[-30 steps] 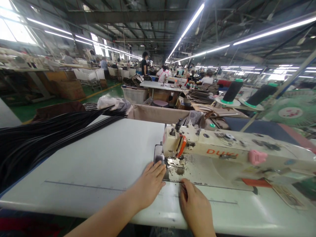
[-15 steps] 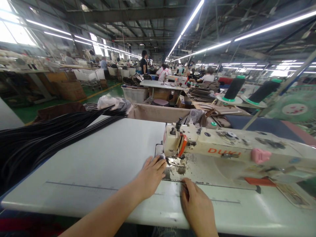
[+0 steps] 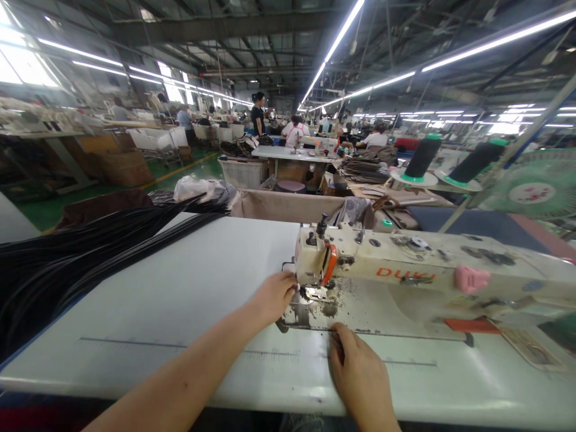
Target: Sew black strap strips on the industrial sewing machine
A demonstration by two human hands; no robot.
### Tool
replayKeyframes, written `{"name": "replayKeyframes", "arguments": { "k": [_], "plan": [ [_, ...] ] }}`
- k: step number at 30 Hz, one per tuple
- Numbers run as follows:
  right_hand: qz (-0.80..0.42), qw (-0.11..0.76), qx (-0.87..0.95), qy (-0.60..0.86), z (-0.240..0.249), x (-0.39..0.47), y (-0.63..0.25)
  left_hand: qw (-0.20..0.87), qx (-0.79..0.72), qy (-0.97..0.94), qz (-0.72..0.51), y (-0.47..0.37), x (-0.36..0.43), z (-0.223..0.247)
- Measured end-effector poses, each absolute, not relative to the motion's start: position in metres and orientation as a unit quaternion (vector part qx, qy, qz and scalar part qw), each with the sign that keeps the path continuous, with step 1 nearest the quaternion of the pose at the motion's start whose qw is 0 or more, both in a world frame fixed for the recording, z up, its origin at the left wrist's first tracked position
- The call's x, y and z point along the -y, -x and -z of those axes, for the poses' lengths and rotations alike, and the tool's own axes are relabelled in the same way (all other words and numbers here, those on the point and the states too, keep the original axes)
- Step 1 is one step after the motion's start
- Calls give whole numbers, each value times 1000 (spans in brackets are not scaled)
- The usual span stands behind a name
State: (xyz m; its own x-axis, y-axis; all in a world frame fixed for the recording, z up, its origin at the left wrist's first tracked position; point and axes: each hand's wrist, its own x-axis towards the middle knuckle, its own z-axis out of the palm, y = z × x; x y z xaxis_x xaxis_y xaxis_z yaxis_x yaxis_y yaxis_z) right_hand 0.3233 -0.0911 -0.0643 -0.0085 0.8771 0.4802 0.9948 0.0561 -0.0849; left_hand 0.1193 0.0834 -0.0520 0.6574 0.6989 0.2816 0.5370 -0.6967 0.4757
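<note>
left hand (image 3: 275,295): fingers curled at the needle plate (image 3: 300,313) under the sewing machine (image 3: 405,276) head, grip hidden | right hand (image 3: 360,375): flat on surface (image 3: 180,300), fingertips at plate's near edge | machine's long axis runs rightward; left hand nearer

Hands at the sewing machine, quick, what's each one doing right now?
Left hand: loosely curled, fingertips at the sewing machine head; a grip cannot be told.
Right hand: resting on the table, holding nothing visible.

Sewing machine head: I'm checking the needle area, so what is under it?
Under the cream sewing machine head, a metal presser foot and a scuffed plate show; the left hand covers its left edge.
</note>
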Motion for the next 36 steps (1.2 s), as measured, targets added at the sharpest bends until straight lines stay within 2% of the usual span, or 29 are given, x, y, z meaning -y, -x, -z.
{"name": "replayKeyframes", "arguments": {
  "k": [8, 20, 36],
  "plan": [
    [138, 213, 692, 676, 65, 91, -323, 186, -314, -905, -220, -142, -122, 51],
    [124, 215, 686, 684, 64, 92, -323, 178, -307, -912, -206, -114, -116, 47],
    [105, 218, 685, 688, 58, 93, -319, 258, -431, -834, -230, -118, -85, 45]
  ]
}}
